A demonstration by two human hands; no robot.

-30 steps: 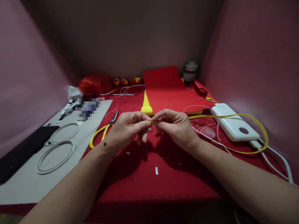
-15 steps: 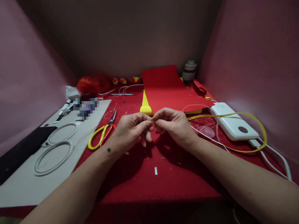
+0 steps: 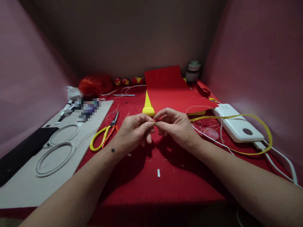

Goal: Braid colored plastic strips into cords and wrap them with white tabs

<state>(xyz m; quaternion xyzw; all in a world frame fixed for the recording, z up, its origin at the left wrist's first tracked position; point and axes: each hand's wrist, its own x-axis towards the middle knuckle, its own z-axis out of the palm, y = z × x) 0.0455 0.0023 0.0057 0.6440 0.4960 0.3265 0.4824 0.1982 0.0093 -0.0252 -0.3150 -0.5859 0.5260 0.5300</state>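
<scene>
My left hand [image 3: 138, 126] and my right hand [image 3: 175, 125] meet above the red cloth [image 3: 175, 186], thumb and forefinger of each pinched on a small yellow end between them. A narrow yellow strip [image 3: 254, 116] emerges from behind my right hand and curves in a wide loop to the right; it appears to be the same piece, though my fingers hide the join. Left of my left hand lies a pair of scissors [image 3: 104, 134] with yellow and orange-red handles, blades pointing away. A small white scrap [image 3: 158, 173] rests on the cloth below my hands.
Red card sheets [image 3: 175, 91] lie behind my hands, over folded yellow paper [image 3: 148, 107]. At right sits a white power bank [image 3: 239, 124] with a cable. A pale board [image 3: 23, 197] at left bears coiled grey strips [image 3: 55, 159]. A red plastic bag [image 3: 94, 84] and a jar [image 3: 193, 71] stand behind.
Both hands stay pinched together in nearly the same place. The fingers have shifted slightly around the yellow end, and the whole view has moved a little.
</scene>
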